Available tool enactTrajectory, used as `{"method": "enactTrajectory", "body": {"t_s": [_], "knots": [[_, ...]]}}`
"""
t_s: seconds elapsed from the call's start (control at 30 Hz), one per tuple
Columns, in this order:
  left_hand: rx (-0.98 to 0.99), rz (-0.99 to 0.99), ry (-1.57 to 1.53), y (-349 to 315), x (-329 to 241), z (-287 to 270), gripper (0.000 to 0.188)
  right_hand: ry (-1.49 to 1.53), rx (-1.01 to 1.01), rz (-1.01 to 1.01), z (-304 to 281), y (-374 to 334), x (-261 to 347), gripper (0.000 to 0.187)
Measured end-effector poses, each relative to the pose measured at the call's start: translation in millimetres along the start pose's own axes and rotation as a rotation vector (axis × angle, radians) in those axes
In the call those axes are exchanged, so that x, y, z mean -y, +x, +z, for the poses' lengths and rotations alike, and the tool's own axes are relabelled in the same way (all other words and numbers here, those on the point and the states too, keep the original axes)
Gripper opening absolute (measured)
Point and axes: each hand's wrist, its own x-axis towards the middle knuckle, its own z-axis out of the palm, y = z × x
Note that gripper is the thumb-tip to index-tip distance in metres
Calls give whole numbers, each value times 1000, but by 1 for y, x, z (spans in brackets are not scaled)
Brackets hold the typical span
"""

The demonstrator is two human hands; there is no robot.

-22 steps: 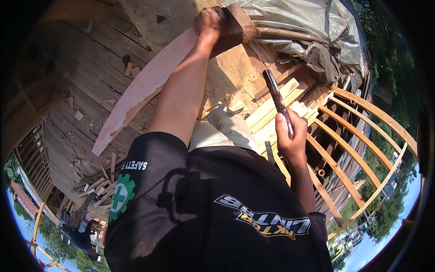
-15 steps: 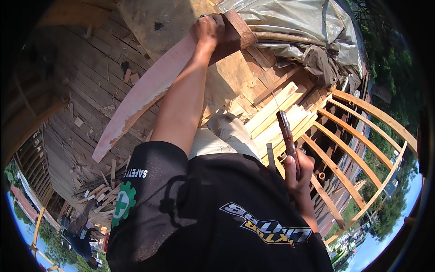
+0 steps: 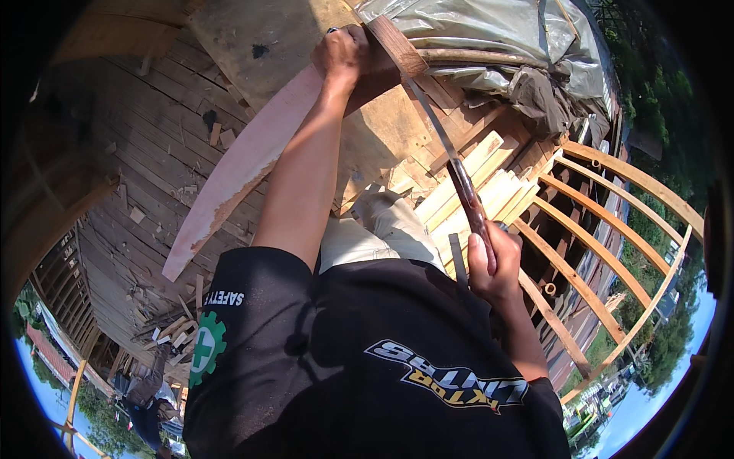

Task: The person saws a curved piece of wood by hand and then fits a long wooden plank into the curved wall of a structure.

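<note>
A long curved timber [image 3: 237,172] with a pinkish flat face stretches from the top middle down to the left. My left hand [image 3: 342,55] grips it near its thick upper end, fingers closed over the edge. In my right hand [image 3: 495,260], closed round a long dark brown handle, is a machete [image 3: 433,115] with a narrow blade. The blade slants up and left to the timber's cut end face [image 3: 397,47]. Its tip is hidden there, and I cannot tell whether blade and wood touch.
Planks and wood chips cover the deck [image 3: 145,145]. Pale boards [image 3: 466,180] lie stacked to the right, beside a curved open wooden frame [image 3: 612,252]. A grey tarpaulin [image 3: 489,30] is bunched at the far right. Another person [image 3: 145,409] is at the lower left.
The machete has swung up and left, bringing its blade to the timber's end. My right hand has shifted slightly up and left. My left hand keeps its grip.
</note>
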Motion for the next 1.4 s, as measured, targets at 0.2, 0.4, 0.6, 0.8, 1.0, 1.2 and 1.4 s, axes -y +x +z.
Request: {"method": "enactTrajectory", "body": {"t_s": [0.2,0.4,0.6,0.8,1.0,1.2,1.4], "knots": [[123,81,75,8,6,-7,29,99,-3,49,12,26,4,24],[-14,55,155,15,13,-15,28,-23,51,-87,-41,-51,11,15],[81,57,150,21,2,1,26,30,-71,-81,39,130,26,31],[63,-25,194,8,8,-24,32,-191,83,-165,-43,-56,-1,11],[58,153,190,5,1,-20,12,89,19,-44,34,101,21,28],[62,79,208,4,1,-27,21,98,65,25,-3,5,-8,20],[58,109,189,5,10,-23,23,63,44,-31,-10,-16,-5,22]]}}
